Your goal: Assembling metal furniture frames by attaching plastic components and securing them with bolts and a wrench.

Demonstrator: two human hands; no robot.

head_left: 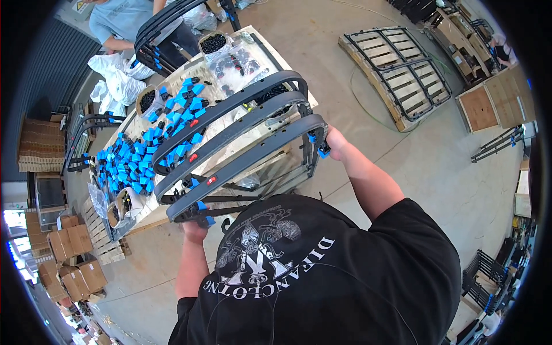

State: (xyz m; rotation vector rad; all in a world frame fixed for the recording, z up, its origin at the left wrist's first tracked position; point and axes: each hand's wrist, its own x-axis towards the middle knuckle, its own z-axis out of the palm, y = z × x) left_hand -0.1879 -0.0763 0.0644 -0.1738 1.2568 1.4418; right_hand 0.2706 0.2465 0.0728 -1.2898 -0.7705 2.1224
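A black frame of three long curved bars (247, 158), with small red marks on them, spans the space before me, over the worktable's near side. My left hand (196, 230) is closed around its lower left corner, beside a blue plastic piece (202, 206). At the right end my right hand (337, 144) grips the frame near another blue piece (323, 153); its fingertips are partly hidden. Below the bars, straight black struts (230, 199) reach toward my chest. Many loose blue plastic pieces (129, 164) lie heaped on the wooden worktable (277, 49) behind the frame.
Tubs of small black parts (213, 43) stand on the table. Across it, a person in a grey-blue shirt (118, 23) is near another curved frame (167, 26). A pallet with a flat black frame (397, 72) lies on the floor at the far right. Cardboard boxes (72, 241) are stacked left.
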